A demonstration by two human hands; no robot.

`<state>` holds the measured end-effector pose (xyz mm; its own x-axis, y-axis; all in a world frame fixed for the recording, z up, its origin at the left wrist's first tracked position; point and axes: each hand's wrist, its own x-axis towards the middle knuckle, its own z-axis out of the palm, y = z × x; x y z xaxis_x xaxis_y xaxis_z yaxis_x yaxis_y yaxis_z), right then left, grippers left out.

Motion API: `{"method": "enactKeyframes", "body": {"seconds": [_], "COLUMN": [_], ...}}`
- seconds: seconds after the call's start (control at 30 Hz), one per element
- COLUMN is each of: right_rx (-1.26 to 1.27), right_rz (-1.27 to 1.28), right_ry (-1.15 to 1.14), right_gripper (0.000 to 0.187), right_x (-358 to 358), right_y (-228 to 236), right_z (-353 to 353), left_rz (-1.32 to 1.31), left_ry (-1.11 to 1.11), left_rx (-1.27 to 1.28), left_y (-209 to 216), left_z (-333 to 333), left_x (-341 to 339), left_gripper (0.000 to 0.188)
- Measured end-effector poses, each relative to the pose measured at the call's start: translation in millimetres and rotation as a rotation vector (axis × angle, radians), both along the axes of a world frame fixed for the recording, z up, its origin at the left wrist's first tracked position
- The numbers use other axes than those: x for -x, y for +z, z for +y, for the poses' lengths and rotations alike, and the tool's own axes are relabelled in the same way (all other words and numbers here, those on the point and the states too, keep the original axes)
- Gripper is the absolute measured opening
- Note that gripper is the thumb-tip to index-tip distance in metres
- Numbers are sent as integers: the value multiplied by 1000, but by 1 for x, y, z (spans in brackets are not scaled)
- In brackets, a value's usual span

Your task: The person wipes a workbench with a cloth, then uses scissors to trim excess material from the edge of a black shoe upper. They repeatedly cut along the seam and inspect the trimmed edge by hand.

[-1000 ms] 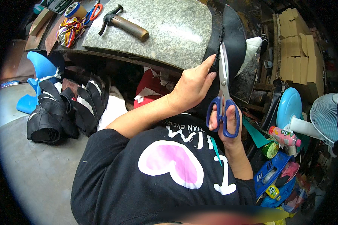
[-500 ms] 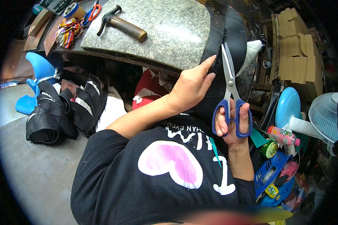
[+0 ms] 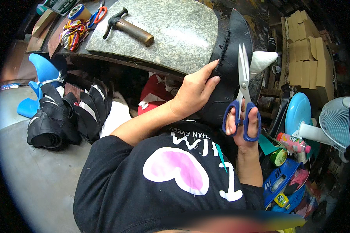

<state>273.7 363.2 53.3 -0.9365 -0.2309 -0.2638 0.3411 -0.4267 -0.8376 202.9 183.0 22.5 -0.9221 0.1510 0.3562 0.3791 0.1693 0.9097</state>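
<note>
A long black leather-like piece [image 3: 237,33], pointed at its far end, lies over the bench's right part. A rough, fringed seam runs along it. My left hand [image 3: 196,91] is closed on its left edge, thumb and forefinger by the seam's near end; the other fingers are mostly hidden. Blue-handled scissors [image 3: 243,83] are in my right hand [image 3: 243,126], thumb and fingers through the loops. Their blades point away from me over the black piece and are almost together. Whether they touch it, I cannot tell.
On the bench, a claw hammer [image 3: 130,29] lies on a grey stone slab [image 3: 175,35]. Beyond its left side are red-handled scissors [image 3: 99,15] and a striped cloth [image 3: 73,35]. Black rolled strips [image 3: 46,132] lie lower left. Cardboard pieces [image 3: 309,58] and a fan [image 3: 334,120] stand right.
The scissors have shifted slightly right, away from the seam, and their blades have come closer together. The black piece has tilted a little, baring more of the white material beside it.
</note>
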Motion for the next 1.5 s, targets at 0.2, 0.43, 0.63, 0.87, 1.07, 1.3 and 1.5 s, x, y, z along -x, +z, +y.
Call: {"method": "enactKeyframes", "body": {"seconds": [0.2,0.43,0.63,0.87,1.07,1.3,1.5], "right_rx": [-328,-1290,-1573,-491,-126,-134,-29], "right_rz": [76,281,483,661,425,456,357], "right_ry": [-10,-192,-92,-135,-73,-103,-49], "right_gripper": [66,27,27,36,33,26,29], "right_x": [8,94,126,118,122,132,139], "right_y": [17,-5,2,47,37,17,4], "right_z": [11,60,52,-22,-58,-60,-49], "left_rz": [-19,5,126,422,-77,-272,-496], "left_ry": [7,55,174,141,33,-32,-244], "left_rx": [-72,-53,29,165,38,-190,-530], "left_y": [9,35,44,54,59,40,32], "left_z": [-6,-48,-54,-36,-46,-44,-51], "left_x": [2,18,16,18,43,62,64], "left_gripper": [36,32,35,36,34,20,19]}}
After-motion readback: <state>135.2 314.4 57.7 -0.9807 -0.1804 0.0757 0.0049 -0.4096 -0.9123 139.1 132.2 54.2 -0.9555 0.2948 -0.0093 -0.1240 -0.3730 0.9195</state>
